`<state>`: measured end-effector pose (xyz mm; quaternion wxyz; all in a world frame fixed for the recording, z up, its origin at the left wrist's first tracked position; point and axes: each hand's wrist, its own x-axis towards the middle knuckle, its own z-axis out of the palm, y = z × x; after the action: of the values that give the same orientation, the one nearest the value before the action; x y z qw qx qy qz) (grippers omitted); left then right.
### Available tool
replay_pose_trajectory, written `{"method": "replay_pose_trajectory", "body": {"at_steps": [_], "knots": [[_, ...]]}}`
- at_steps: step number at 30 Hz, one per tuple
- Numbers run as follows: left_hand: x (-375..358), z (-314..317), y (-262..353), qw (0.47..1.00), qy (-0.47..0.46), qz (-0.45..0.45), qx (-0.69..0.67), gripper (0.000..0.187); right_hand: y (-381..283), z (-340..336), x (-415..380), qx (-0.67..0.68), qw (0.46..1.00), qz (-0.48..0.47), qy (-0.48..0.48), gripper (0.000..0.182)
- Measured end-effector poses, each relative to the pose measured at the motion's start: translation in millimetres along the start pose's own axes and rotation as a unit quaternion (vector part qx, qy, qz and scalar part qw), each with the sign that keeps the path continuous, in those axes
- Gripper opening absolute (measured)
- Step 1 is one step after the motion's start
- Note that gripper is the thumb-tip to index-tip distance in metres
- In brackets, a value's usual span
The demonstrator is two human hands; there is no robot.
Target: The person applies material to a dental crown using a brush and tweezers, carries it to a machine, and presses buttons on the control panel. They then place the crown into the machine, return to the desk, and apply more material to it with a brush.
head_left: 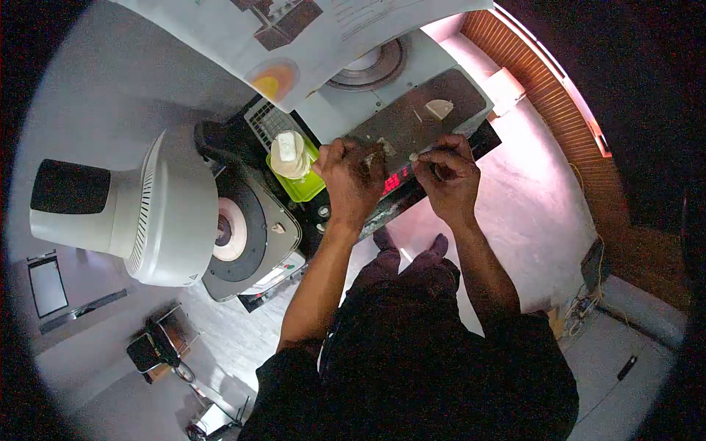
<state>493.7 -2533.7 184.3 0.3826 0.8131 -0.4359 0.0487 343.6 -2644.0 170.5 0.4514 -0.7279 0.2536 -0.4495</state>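
My left hand (351, 182) is closed, its fingers curled over the near edge of a dark board (423, 112). What it holds, if anything, I cannot make out. To its right, my right hand (450, 175) pinches a tiny pale piece (414, 156) between thumb and fingertips. Small pale crumbs lie on the board close to the left fingers. Farther along the board rests a white wedge-like piece (440, 109), with a thin pale stick (418, 115) beside it. Left of my left hand, a bright green tray (303, 191) bears a whitish block-shaped model (290, 153).
A white machine (173, 213) with a rounded head and a round dark platform (246, 239) stands at the left. Red lit digits (396, 180) glow below the board. A hanging printed sheet (316, 44) covers the top of the view. A keyboard (268, 121) sits behind the tray.
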Motion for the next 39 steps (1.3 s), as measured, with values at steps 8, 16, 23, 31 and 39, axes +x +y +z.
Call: {"method": "replay_pose_trajectory", "body": {"at_steps": [8, 16, 23, 31, 39], "knots": [[1, 2, -4, 0.998, -0.006, -0.025, -0.064, 0.014, -5, -3, 2, -0.036, 0.999, -0.015, -0.003, 0.014], [4, 8, -6, 0.99, 0.014, -0.034, -0.136, 0.012, -1, 0, -1, -0.014, 1.0, 0.017, -0.004, 0.014], [6, -32, -11, 0.976, 0.075, -0.1, -0.177, 0.006, -4, 0, 3, -0.036, 0.999, -0.015, -0.001, 0.014], [-1, -68, -83, 0.956, -0.146, -0.209, 0.144, 0.013, 0, 9, 0, -0.012, 0.998, 0.054, 0.008, 0.018], [-6, -68, -73, 0.961, -0.116, -0.207, 0.14, 0.014, 1, 26, 2, -0.047, 0.997, 0.055, 0.004, 0.013]]}}
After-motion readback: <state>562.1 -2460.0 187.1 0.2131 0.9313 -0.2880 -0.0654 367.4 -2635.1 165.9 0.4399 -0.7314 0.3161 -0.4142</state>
